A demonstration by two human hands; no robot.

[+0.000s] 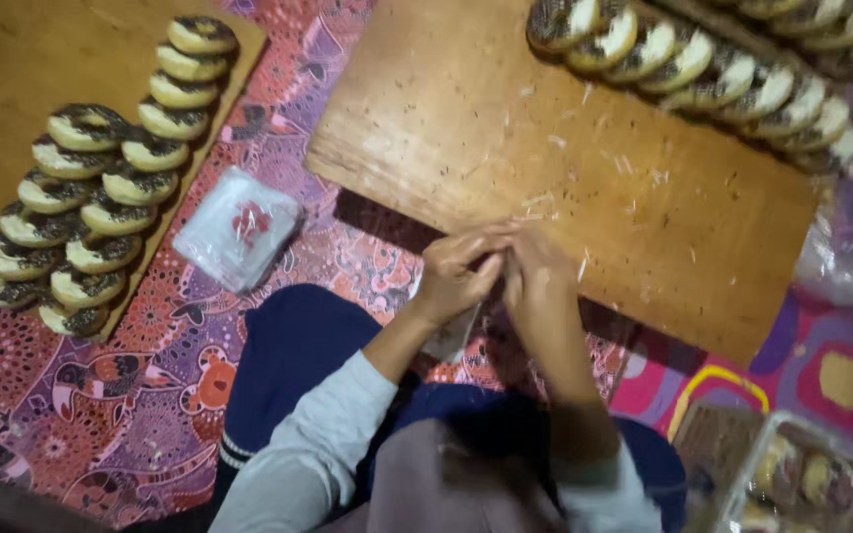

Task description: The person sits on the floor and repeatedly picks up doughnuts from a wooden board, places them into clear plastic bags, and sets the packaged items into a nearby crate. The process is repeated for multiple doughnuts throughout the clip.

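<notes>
A thin clear plastic bag (pixel 454 331) is being pinched between both hands just in front of the near edge of the large wooden board (pixel 505 128), above the lap. The left hand (pixel 456 271) is being closed on the bag's upper part with fingers pressed together against the thumb, and the right hand (pixel 537 281) is being held against it, its fingers curled onto the same spot; exactly how the film is being gripped there cannot be told.

The bag is judged to be very light, limp and slippery, likely to crumple or cling, so it is best being taken at its open edge, with one layer in each hand.

A row of chocolate-sprinkled doughnuts (pixel 703 69) is lying along the board's far right side, leaving its middle open for setting things down. A second board (pixel 12 59) with two rows of doughnuts (pixel 101 188) is lying to the left, well apart. A stack of bags (pixel 237 229) is resting on the patterned cloth (pixel 130 395) between the boards. A clear container (pixel 792 474) is sitting near the right knee, narrowing the room there.
</notes>
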